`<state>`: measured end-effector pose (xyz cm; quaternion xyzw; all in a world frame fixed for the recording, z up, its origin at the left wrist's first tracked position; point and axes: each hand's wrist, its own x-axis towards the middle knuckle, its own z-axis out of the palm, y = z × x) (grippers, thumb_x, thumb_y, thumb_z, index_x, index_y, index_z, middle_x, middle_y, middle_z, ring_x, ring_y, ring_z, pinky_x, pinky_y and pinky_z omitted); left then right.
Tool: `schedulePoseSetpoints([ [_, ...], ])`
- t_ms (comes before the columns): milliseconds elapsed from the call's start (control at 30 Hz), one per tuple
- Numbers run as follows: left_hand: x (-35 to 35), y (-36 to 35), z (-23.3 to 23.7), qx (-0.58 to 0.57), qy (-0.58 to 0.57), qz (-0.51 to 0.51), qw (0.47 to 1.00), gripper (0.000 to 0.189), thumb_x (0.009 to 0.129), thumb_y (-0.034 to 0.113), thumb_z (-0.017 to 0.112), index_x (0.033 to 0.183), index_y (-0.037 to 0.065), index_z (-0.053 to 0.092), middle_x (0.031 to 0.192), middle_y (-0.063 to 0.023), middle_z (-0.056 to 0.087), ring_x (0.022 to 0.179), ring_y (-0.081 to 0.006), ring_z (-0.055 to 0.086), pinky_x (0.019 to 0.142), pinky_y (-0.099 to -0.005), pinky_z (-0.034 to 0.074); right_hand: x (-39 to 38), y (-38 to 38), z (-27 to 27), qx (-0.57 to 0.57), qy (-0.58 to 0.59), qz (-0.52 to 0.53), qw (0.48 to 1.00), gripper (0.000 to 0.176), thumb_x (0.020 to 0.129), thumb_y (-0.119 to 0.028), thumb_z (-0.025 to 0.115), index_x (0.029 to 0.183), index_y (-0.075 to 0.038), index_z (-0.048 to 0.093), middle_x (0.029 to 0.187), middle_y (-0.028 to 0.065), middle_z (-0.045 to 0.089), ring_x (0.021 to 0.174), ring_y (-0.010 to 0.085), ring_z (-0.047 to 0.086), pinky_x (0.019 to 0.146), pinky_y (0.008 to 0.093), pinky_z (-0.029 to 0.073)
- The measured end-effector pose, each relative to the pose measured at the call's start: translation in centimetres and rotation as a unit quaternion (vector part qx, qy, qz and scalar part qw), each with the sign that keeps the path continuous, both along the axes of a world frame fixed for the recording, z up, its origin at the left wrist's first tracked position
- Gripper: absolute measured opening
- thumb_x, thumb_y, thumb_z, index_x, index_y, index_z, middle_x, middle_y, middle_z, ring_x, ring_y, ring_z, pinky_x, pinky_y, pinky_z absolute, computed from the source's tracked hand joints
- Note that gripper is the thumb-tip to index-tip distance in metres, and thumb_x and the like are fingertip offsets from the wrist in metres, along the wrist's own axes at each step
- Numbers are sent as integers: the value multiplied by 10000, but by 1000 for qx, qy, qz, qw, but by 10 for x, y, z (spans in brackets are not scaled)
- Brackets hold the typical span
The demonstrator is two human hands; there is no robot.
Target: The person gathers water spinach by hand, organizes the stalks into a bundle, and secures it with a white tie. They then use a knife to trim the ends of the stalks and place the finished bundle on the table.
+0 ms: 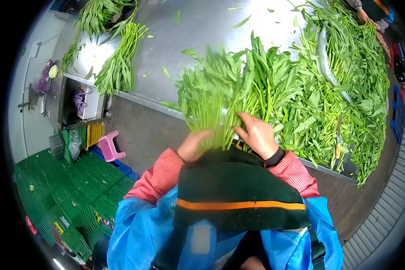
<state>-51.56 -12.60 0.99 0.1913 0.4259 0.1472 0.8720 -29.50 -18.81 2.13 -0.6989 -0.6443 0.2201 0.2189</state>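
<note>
A bunch of water spinach (209, 85), long-leaved with pale stems, stands in front of me at the table's near edge, partly blurred. My left hand (194, 146) is closed round its lower stems on the left side. On the right, my right hand (260, 137) pinches stems between thumb and forefinger. More water spinach (274, 81) lies just beyond my right hand. The stem ends are hidden behind the dark apron (238, 184).
A large heap of greens (310, 121) covers the right of the metal table (166, 49), with a wooden-handled knife (338, 148) on it. Tied bunches (123, 63) lie at left. A pink stool (111, 146) and green crates (72, 189) stand on the floor. Another person's hand (363, 17) shows top right.
</note>
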Motion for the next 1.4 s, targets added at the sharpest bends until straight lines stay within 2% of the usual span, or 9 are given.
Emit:
schedulePoseSetpoints([
  [267, -15, -1, -12, 89, 64, 48, 993, 368, 909, 91, 508, 1254, -37, 494, 1150, -163, 608, 1029, -265, 616, 860, -397, 539, -7, 1, 8, 9, -15, -38, 999, 280, 824, -209, 655, 1074, -92, 608, 779, 129, 659, 691, 314, 639, 595, 385, 504],
  [400, -14, -1, -11, 89, 70, 45, 993, 320, 908, 85, 516, 1205, -33, 524, 1075, -147, 631, 934, -243, 642, 798, -363, 550, -19, 13, 20, 70, 17, 74, 995, 288, 823, -217, 661, 1062, -69, 599, 778, 134, 660, 699, 316, 642, 596, 385, 507],
  [467, -14, 0, -14, 100, 60, 50, 992, 302, 910, 91, 524, 1188, -28, 536, 1044, -138, 642, 905, -231, 645, 777, -346, 548, -17, 12, 7, 26, -10, 59, 998, 317, 816, -236, 669, 1067, -56, 595, 733, 141, 648, 671, 328, 636, 587, 400, 505],
  [567, -11, 2, 1, 68, 90, 40, 993, 274, 913, 106, 543, 1161, -13, 552, 1000, -120, 651, 893, -210, 644, 744, -328, 545, -9, 12, 0, -42, -23, 26, 999, 301, 820, -249, 665, 1048, -62, 603, 688, 153, 634, 638, 340, 628, 575, 414, 497],
  [933, 0, 1, -2, 103, 80, -55, 990, 225, 916, 135, 578, 1114, 29, 572, 907, -67, 643, 701, -126, 566, 635, -279, 493, -40, 70, -3, 16, 64, 21, 998, 310, 814, -207, 643, 1092, -76, 602, 735, 131, 647, 669, 323, 636, 585, 407, 496],
  [1067, 3, -1, 7, 80, 90, 2, 993, 153, 884, 147, 614, 989, 36, 614, 814, -26, 623, 688, -104, 565, 596, -245, 460, -42, 71, -12, -3, 41, 18, 999, 239, 810, -212, 638, 994, -67, 593, 727, 135, 642, 665, 335, 632, 590, 418, 496],
  [1200, -4, -5, -12, 88, 91, 5, 992, 131, 912, 152, 587, 979, 40, 584, 792, -32, 607, 673, -114, 552, 591, -253, 452, -32, 69, -19, -29, 125, 29, 991, 154, 830, -186, 619, 901, -59, 568, 703, 132, 627, 634, 334, 621, 558, 413, 474],
  [1333, -2, -2, -11, 111, 100, -6, 989, 95, 937, 135, 551, 957, 42, 551, 753, -31, 569, 651, -118, 518, 579, -269, 431, -26, 68, 4, -3, 60, 34, 998, 114, 849, -174, 615, 852, -69, 571, 690, 131, 618, 610, 322, 614, 530, 400, 461],
  [1400, 3, 4, -7, 133, 93, -9, 987, 85, 935, 127, 550, 942, 42, 548, 742, -27, 557, 645, -117, 510, 580, -267, 425, -29, 67, 3, 57, 89, -25, 994, 77, 852, -150, 617, 864, -81, 583, 680, 132, 614, 598, 318, 614, 531, 386, 467],
])
